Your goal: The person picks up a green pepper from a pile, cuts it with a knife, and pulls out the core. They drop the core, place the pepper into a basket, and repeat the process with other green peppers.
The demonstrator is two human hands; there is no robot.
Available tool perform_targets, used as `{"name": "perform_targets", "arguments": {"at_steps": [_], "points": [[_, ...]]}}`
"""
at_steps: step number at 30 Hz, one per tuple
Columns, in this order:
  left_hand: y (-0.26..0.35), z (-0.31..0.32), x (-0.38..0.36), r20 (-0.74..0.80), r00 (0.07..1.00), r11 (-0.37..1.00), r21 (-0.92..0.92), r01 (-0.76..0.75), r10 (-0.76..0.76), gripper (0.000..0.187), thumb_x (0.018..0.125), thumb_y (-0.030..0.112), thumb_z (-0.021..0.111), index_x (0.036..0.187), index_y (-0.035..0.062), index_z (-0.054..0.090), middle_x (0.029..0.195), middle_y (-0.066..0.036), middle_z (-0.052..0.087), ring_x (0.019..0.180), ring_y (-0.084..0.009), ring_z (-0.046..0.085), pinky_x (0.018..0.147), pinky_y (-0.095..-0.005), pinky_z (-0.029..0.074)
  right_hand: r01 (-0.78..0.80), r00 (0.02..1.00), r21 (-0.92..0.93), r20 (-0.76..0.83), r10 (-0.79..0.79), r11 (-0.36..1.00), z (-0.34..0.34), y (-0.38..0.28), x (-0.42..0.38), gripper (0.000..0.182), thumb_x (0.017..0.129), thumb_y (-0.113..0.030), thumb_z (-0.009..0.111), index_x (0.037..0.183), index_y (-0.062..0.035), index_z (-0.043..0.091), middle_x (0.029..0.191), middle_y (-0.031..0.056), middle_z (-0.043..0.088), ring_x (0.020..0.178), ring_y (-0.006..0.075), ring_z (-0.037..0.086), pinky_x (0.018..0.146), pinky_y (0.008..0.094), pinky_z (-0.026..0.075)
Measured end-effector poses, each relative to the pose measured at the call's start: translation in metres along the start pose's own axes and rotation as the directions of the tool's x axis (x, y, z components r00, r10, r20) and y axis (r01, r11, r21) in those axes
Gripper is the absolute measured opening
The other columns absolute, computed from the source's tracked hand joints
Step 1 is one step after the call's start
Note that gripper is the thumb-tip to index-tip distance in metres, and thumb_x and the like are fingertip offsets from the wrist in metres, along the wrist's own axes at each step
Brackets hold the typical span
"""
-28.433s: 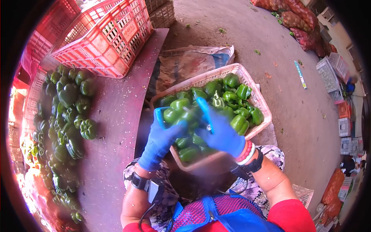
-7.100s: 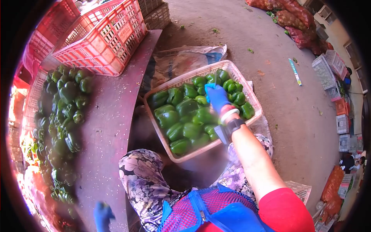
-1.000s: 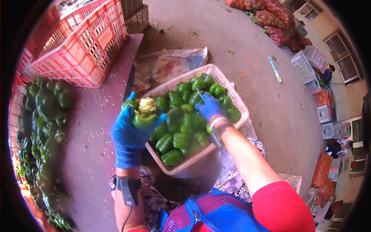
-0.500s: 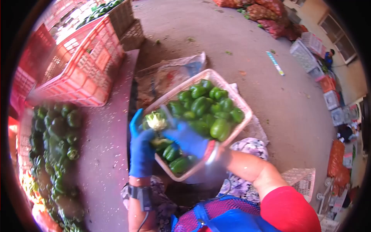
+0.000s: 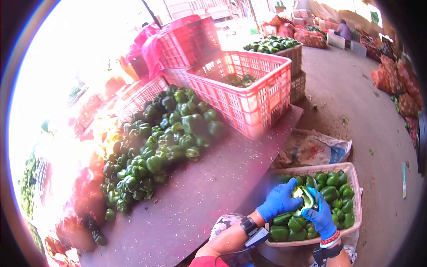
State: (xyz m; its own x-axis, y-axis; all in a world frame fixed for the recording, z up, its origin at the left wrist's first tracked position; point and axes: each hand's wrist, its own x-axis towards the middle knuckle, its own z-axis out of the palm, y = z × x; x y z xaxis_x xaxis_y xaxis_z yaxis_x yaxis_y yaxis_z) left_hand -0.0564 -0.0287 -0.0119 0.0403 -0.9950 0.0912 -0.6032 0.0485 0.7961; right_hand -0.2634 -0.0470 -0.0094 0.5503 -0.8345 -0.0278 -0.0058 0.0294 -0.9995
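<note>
A cut green bell pepper (image 5: pixel 307 199), its pale inside showing, is held above a crate of peppers. My left hand (image 5: pixel 280 201), in a blue glove, grips it from the left side. My right hand (image 5: pixel 322 214), gloved too, is closed around a small knife (image 5: pixel 315 183), whose thin blade sticks up beside the pepper; the handle is mostly hidden. The fingers of that hand also touch the pepper's right side. Below both hands, whole green peppers (image 5: pixel 329 194) fill the pale plastic crate (image 5: pixel 354 178).
On the long table (image 5: pixel 200 187) lies a large heap of green peppers (image 5: pixel 155 151). A pink crate (image 5: pixel 249 100) with a few peppers stands at its far end. Stacked crates (image 5: pixel 296 62) and filled mesh sacks (image 5: pixel 397 82) stand farther back. Someone sits in the far background (image 5: pixel 344 30).
My view has swung left, bringing the table and pepper heap into sight. The right hand has come to the pepper's right side; the pepper now shows its cut-open inside.
</note>
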Motion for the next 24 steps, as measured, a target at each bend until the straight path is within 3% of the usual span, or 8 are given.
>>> {"name": "perform_targets", "arguments": {"at_steps": [2, 4, 8, 12, 16, 17, 20, 24], "points": [[0.002, 0.008, 0.000, -0.036, 0.997, 0.978, -0.199, 0.067, -0.075, 0.047, 0.081, 0.033, 0.069, 0.111, 0.0000, 0.054, 0.083, -0.020, 0.068, 0.078, -0.0288, 0.070, 0.068, -0.0442, 0.054, -0.065, 0.997, 0.220, -0.028, 0.073, 0.973, 0.013, -0.004, -0.004, 0.082, 0.082, -0.026, 0.083, 0.148, -0.0046, 0.040, 0.123, 0.0056, 0.060, 0.099, 0.0138, 0.062, 0.078, 0.0229, 0.053], [0.008, 0.015, -0.007, 0.095, 0.970, 0.913, -0.330, 0.241, -0.222, 0.052, 0.083, 0.037, 0.068, 0.118, 0.0005, 0.056, 0.088, -0.018, 0.069, 0.080, -0.0260, 0.069, 0.070, -0.0426, 0.056, -0.150, 0.984, 0.412, -0.029, 0.177, 0.899, 0.020, -0.002, -0.004, 0.080, 0.083, -0.024, 0.081, 0.148, -0.0047, 0.039, 0.122, 0.0057, 0.060, 0.100, 0.0123, 0.061, 0.077, 0.0207, 0.052], [-0.026, 0.031, 0.002, 0.098, 0.994, 0.990, -0.130, 0.064, -0.051, 0.060, 0.086, 0.040, 0.070, 0.127, -0.0023, 0.056, 0.098, -0.019, 0.070, 0.091, -0.0239, 0.069, 0.082, -0.0367, 0.055, -0.108, 0.990, 0.407, -0.037, 0.135, 0.907, 0.011, 0.010, 0.004, 0.066, 0.085, -0.013, 0.071, 0.144, -0.0039, 0.045, 0.119, 0.0082, 0.061, 0.101, 0.0160, 0.062, 0.087, 0.0272, 0.052], [-0.016, 0.010, 0.005, 0.513, 0.857, 0.892, -0.367, 0.265, -0.044, 0.066, 0.084, 0.045, 0.070, 0.127, -0.0033, 0.056, 0.110, -0.020, 0.070, 0.097, -0.0308, 0.069, 0.084, -0.0421, 0.053, -0.178, 0.983, 0.396, 0.116, 0.144, 0.901, 0.000, -0.002, 0.004, 0.059, 0.083, -0.015, 0.070, 0.138, -0.0035, 0.051, 0.118, 0.0105, 0.061, 0.103, 0.0184, 0.062, 0.091, 0.0306, 0.051], [0.006, 0.013, -0.005, 0.208, 0.978, 1.000, 0.012, -0.029, 0.026, 0.049, 0.086, 0.038, 0.067, 0.115, -0.0009, 0.059, 0.102, -0.026, 0.068, 0.096, -0.0421, 0.067, 0.081, -0.0464, 0.052, -0.317, 0.947, 0.566, 0.148, 0.284, 0.761, -0.023, 0.041, 0.009, 0.050, 0.092, -0.029, 0.063, 0.134, -0.0041, 0.055, 0.113, 0.0096, 0.065, 0.098, 0.0202, 0.065, 0.088, 0.0338, 0.054], [0.007, 0.016, -0.006, 0.144, 0.989, 0.999, 0.003, -0.046, 0.045, 0.042, 0.086, 0.035, 0.065, 0.109, 0.0004, 0.058, 0.099, -0.027, 0.065, 0.095, -0.0457, 0.064, 0.079, -0.0482, 0.052, -0.219, 0.970, 0.553, 0.036, 0.240, 0.804, -0.016, 0.048, 0.012, 0.044, 0.096, -0.031, 0.059, 0.132, -0.0055, 0.058, 0.109, 0.0084, 0.067, 0.093, 0.0208, 0.067, 0.085, 0.0345, 0.055], [0.006, 0.024, -0.006, 0.044, 0.981, 0.969, 0.154, -0.193, 0.189, 0.034, 0.083, 0.034, 0.069, 0.098, 0.0055, 0.056, 0.089, -0.020, 0.064, 0.084, -0.0427, 0.064, 0.071, -0.0497, 0.051, -0.118, 0.981, 0.443, -0.084, 0.173, 0.889, -0.021, 0.108, 0.021, 0.032, 0.099, -0.019, 0.056, 0.125, -0.0016, 0.061, 0.112, 0.0097, 0.067, 0.101, 0.0200, 0.065, 0.090, 0.0339, 0.053], [0.013, 0.020, -0.008, -0.087, 0.923, 0.911, 0.219, -0.350, 0.375, 0.030, 0.076, 0.025, 0.072, 0.094, 0.0079, 0.055, 0.087, -0.017, 0.061, 0.078, -0.0390, 0.063, 0.067, -0.0475, 0.050, 0.017, 0.987, 0.357, -0.154, 0.041, 0.934, -0.006, 0.069, 0.016, 0.023, 0.099, -0.010, 0.056, 0.118, 0.0011, 0.063, 0.123, 0.0124, 0.064, 0.110, 0.0219, 0.062, 0.096, 0.0350, 0.051]]}}
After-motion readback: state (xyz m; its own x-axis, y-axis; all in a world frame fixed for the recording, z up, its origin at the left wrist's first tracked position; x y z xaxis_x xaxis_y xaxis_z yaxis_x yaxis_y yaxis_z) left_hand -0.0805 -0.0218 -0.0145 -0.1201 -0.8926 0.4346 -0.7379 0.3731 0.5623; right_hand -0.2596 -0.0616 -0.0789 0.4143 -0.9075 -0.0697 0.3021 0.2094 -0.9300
